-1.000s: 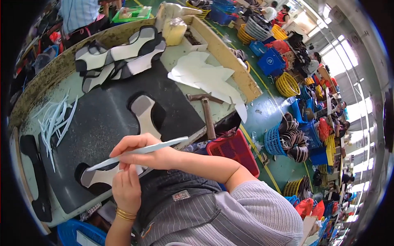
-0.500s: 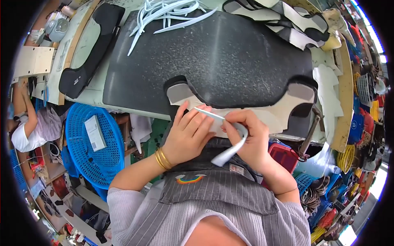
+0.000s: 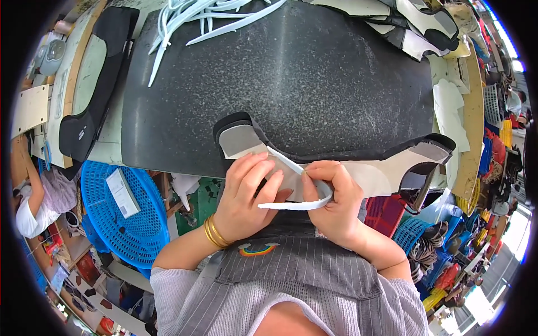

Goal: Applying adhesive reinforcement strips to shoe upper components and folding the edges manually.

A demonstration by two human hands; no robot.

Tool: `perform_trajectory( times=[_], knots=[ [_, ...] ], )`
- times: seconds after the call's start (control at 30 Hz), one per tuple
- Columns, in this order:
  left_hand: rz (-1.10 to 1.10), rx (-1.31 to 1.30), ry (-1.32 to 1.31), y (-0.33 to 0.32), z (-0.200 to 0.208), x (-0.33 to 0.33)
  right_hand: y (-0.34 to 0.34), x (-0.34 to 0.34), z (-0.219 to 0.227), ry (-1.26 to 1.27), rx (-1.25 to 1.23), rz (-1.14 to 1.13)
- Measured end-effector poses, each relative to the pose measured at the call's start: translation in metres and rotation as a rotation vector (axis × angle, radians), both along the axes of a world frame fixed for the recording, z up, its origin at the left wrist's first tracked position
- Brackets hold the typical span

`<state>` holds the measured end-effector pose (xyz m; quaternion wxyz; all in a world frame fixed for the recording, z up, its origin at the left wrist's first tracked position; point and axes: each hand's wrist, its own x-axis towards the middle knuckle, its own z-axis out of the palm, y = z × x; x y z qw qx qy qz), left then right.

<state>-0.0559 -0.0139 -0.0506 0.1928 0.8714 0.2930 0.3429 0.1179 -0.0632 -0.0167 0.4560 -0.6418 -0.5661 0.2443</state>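
Observation:
A shaped black-and-beige shoe-upper-like piece (image 3: 370, 172) lies along the near edge of the dark work board, its padded black rim facing away from me. My right hand (image 3: 336, 196) pinches a pale white foam strip (image 3: 297, 205), whose free tail curls back toward my left. The strip's other end rests along the piece's inner curve, just inside the black rim. My left hand (image 3: 249, 193) has its fingers bent over the piece beside that end; the fingertips press there, and what lies under them is partly hidden.
More white strips (image 3: 193, 22) lie heaped at the board's (image 3: 185, 106) far left. Similar pieces (image 3: 414, 28) are stacked at the far right. A black piece (image 3: 101, 84) lies on the left. A blue basket (image 3: 148, 224) holds a white box (image 3: 122, 193). A co-worker (image 3: 39, 207) is at the far left.
The strip's far end has come down from above my left fingers onto the piece's inner curve. Its tail has swung left. The piece's right end has shifted nearer and rightward.

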Motion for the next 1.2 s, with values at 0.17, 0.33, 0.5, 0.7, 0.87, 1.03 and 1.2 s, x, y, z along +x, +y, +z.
perform_trajectory(
  times=[0.17,0.33,0.5,0.7,0.87,1.03,1.2],
  knots=[
    [-0.063,-0.061,0.143,0.007,0.015,0.002,0.004,0.006,0.004,-0.048,-0.008,0.016],
    [-0.112,-0.006,0.282,0.011,0.026,0.001,-0.004,0.034,0.026,-0.284,-0.033,0.056],
    [-0.092,0.022,0.391,0.008,0.033,0.006,-0.002,0.046,0.033,-0.359,-0.124,0.031],
    [0.007,0.056,0.491,-0.009,0.041,0.023,0.004,0.047,0.028,-0.338,-0.19,-0.008],
    [-0.084,0.271,0.423,-0.017,0.04,0.049,0.012,0.05,0.033,-0.319,-0.355,0.036],
    [-0.269,0.277,0.448,0.015,0.038,0.046,-0.005,0.072,0.038,-0.282,-0.24,0.049],
    [-0.283,0.143,0.486,0.009,0.045,0.059,-0.018,0.086,0.032,-0.243,-0.159,-0.083]
  ],
)
